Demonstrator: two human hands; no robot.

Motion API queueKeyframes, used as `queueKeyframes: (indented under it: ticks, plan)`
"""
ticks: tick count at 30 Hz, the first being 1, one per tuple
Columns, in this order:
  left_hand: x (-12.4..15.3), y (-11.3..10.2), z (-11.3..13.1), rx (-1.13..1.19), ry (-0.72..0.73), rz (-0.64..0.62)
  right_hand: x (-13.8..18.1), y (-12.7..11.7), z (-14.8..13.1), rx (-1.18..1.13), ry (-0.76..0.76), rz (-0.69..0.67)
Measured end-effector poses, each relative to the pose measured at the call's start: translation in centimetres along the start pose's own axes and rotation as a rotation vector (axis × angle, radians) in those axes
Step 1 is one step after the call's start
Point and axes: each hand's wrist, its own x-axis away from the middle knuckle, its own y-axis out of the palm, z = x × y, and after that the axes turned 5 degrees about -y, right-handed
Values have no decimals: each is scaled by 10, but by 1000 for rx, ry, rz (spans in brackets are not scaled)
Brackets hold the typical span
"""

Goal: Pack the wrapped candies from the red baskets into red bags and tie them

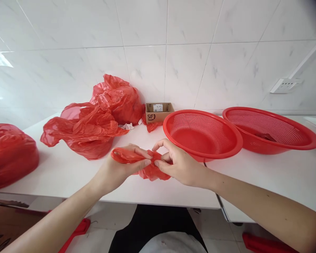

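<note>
Both my hands meet over the front of the white counter (68,175), pinching a small crumpled red plastic bag (150,171). My left hand (121,168) grips the bag's left end, fingers closed round it. My right hand (177,165) pinches its right part between thumb and fingers. The bag hangs bunched between them, just above the counter top.
Two red perforated baskets (202,131) (271,128) sit at the right. Filled red plastic bags (86,130) (118,98) lie at the left back, another red bag (10,154) at the far left. A small cardboard box (158,111) stands against the tiled wall. A wall socket (285,85) is at the right.
</note>
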Motion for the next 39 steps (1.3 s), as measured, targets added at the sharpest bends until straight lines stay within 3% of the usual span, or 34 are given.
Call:
queueKeyframes:
  ticks: [3,5,11,18,21,25,28,35,39]
  plan:
    - [0,5,-1,-43,38,6,-4,-1,6,258,-119,128]
    - [-1,8,-3,-62,101,10,-7,-2,6,309,-221,203]
    - [-3,10,-11,-85,375,8,-11,8,14,-7,-250,251]
    - [-8,21,-21,-189,538,354,-11,45,22,30,-481,424]
    - [-9,19,-25,-179,550,412,-12,46,17,-47,-440,361]
    - [-5,11,-25,-170,573,392,-15,28,5,-302,-237,144]
    - [-1,3,-22,-266,631,373,-16,15,-2,-333,-155,58]
    - [9,-21,-15,-454,694,139,-11,8,-27,149,-86,-34]
    - [19,-35,-15,-501,680,51,-6,14,-40,474,-152,-24]
